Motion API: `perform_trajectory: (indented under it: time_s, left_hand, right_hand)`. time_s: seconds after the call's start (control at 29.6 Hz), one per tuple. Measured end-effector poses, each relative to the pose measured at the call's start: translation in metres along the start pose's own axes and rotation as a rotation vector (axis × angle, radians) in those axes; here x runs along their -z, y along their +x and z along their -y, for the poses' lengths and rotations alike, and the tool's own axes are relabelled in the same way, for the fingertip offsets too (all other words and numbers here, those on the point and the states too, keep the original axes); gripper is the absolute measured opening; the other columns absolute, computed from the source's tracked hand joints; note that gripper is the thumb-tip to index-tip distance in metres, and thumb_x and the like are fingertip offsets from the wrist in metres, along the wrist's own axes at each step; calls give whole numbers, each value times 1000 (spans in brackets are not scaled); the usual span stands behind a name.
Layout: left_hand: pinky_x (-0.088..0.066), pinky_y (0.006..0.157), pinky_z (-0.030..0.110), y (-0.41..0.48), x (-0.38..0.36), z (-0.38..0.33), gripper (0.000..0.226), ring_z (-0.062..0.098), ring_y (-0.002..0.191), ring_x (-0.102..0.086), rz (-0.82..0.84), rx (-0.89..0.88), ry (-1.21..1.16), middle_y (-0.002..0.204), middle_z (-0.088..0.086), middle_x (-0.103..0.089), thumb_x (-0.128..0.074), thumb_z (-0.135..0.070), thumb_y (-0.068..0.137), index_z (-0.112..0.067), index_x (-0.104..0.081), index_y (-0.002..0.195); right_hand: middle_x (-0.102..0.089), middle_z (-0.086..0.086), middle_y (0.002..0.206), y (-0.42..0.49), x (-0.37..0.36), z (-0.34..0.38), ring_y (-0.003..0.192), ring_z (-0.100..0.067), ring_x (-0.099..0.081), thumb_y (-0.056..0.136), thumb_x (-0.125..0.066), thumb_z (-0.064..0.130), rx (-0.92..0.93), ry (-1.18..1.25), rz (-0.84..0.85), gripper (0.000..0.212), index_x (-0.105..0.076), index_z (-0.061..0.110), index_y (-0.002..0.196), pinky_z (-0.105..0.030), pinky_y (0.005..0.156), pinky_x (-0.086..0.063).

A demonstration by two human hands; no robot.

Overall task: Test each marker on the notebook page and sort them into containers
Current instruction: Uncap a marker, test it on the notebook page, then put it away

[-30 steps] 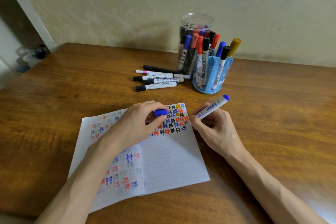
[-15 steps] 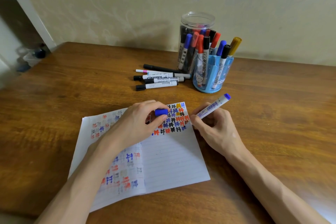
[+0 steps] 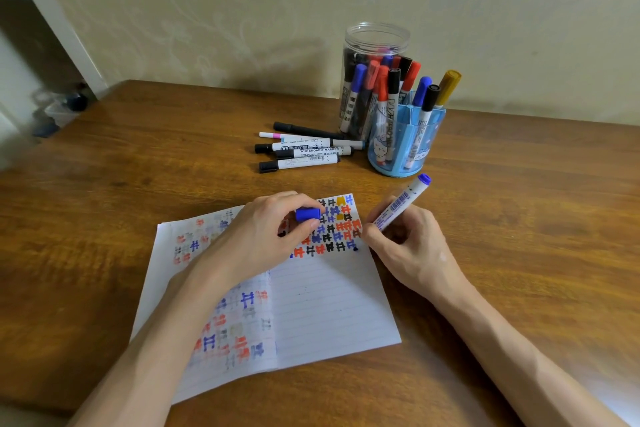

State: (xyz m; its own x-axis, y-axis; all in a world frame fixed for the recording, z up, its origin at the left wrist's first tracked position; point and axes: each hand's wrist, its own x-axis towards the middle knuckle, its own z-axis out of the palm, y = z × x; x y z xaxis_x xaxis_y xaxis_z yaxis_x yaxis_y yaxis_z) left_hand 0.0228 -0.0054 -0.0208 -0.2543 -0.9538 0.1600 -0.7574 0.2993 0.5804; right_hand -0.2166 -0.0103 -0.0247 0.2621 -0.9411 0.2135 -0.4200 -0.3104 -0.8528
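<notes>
- The right hand (image 3: 412, 246) grips the marker (image 3: 401, 204) in curled fingers. Its tip is at the notebook's (image 3: 329, 315) right edge, near the far corner, and its blue end tilts toward the holder (image 3: 405, 149).
- The left hand (image 3: 263, 236) rests on the page and pinches the blue cap (image 3: 307, 214), just left of the marker.
- Loose markers (image 3: 304, 152) lie toward the table's (image 3: 519, 253) far edge, beside the jar (image 3: 375, 42).

Bare desk (image 3: 540, 225) lies open to the right of the notebook (image 3: 329, 315) and across the whole left side. Behind the page, loose markers (image 3: 304, 153) lie just beside the blue holder (image 3: 415, 152) and clear jar (image 3: 376, 40) — both bristling with upright markers — blocking the middle rear, with the wall (image 3: 225, 10) behind.
</notes>
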Motion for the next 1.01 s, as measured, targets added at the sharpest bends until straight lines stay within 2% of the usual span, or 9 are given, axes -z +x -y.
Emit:
perform_trajectory:
  time_s: [0.1,0.2,0.3,0.37,0.47,0.54,0.67,0.88,1.01]
  left_hand:
    - [-54,82,17,-1,0,1,30,-10,106,-59,2,7,-7,112,-27,-59,-63,-36,100,-35,-64,130]
    - [-55,86,20,-3,0,2,30,-7,105,-60,4,0,-26,111,-27,-61,-66,-32,98,-37,-64,128]
    - [-56,86,24,-4,0,-1,32,-3,102,-62,24,19,-81,109,-25,-64,-68,-30,96,-43,-66,126]
    - [-59,83,28,-5,2,-4,35,0,99,-65,30,32,-128,105,-22,-66,-69,-32,94,-47,-66,125]
    - [-60,75,23,-6,4,-9,40,1,86,-70,27,74,-208,95,-27,-68,-71,-31,92,-49,-64,127]
    - [-60,69,19,-6,5,-12,42,3,77,-73,27,108,-248,97,-29,-66,-75,-28,90,-46,-64,126]
    - [-61,69,19,-3,7,-12,26,11,70,-75,19,136,-309,107,-15,-70,-79,-25,87,-31,-66,108]
    - [-63,69,26,-3,10,-17,23,12,74,-75,26,125,-311,105,-12,-71,-79,-24,87,-29,-67,106]
    - [-64,73,32,-5,10,-18,23,11,79,-75,13,63,-301,100,-12,-73,-75,-33,88,-31,-68,109]
  right_hand:
    - [-72,11,84,1,0,0,80,-3,-73,92,-69,19,3,33,-21,10,-68,10,87,-20,63,-55]
    - [-72,13,73,0,3,2,67,-2,-70,97,-68,7,-42,167,-75,4,-68,6,93,-18,60,-54]
    - [-74,5,75,-1,5,3,61,-11,-69,98,-72,17,-56,259,-125,12,-67,9,105,-23,64,-58]
    - [-74,1,75,-2,6,5,61,-16,-68,97,-74,24,-59,281,-127,15,-69,12,104,-23,65,-57]
    - [-72,2,73,-4,6,5,64,-14,-63,95,-76,26,-121,372,-100,14,-73,15,102,-25,63,-55]
    - [-71,-2,74,-4,6,7,67,-16,-62,96,-74,24,-143,439,-79,10,-74,15,101,-29,64,-54]
    - [-72,-13,80,-1,6,12,70,-25,-64,95,-69,29,-162,575,-76,15,-75,16,99,-36,66,-52]
    - [-76,-11,82,-3,5,17,68,-25,-71,98,-68,26,-102,489,-14,16,-72,13,107,-35,63,-55]
    - [-79,-6,90,-5,7,17,71,-23,-74,94,-73,25,-61,396,31,15,-76,14,105,-30,63,-59]
